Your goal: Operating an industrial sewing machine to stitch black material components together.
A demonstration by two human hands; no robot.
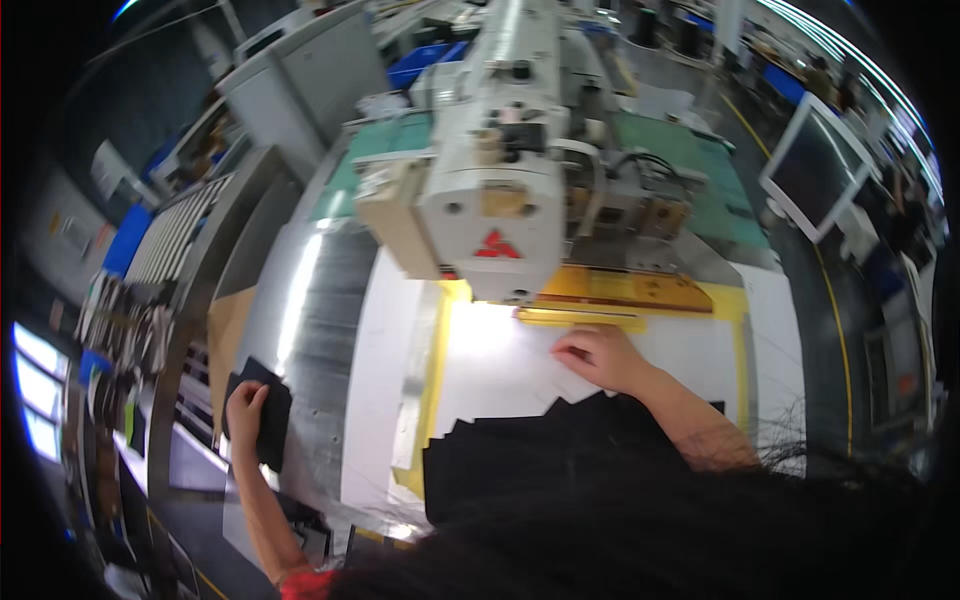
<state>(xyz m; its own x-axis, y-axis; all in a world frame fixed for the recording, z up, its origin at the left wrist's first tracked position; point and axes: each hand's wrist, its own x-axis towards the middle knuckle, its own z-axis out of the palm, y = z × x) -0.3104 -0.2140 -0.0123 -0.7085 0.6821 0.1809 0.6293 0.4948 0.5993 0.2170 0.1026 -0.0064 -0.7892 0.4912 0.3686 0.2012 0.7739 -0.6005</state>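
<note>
At the left edge of the metal table, my left hand [247, 408] is closed on a small stack of black fabric pieces [274, 425]. My right hand [600, 357] is over the white work surface [490, 370], just in front of the sewing machine's yellow clamp strip [582, 318]. Its fingers are curled together; whatever they may hold is too small to make out. Below it lies a spread of overlapping black fabric pieces [550, 450], partly hidden by dark hair. The white sewing machine head [492, 215] stands above the work surface, its lamp lighting the area under it.
An amber plate [640, 290] spans the back of the yellow-edged work area. Bare metal tabletop [330, 350] lies to the left, beside a rack of stacked material [180, 230]. A monitor [818, 160] stands at the right, and a blue bin [425, 62] behind the machine.
</note>
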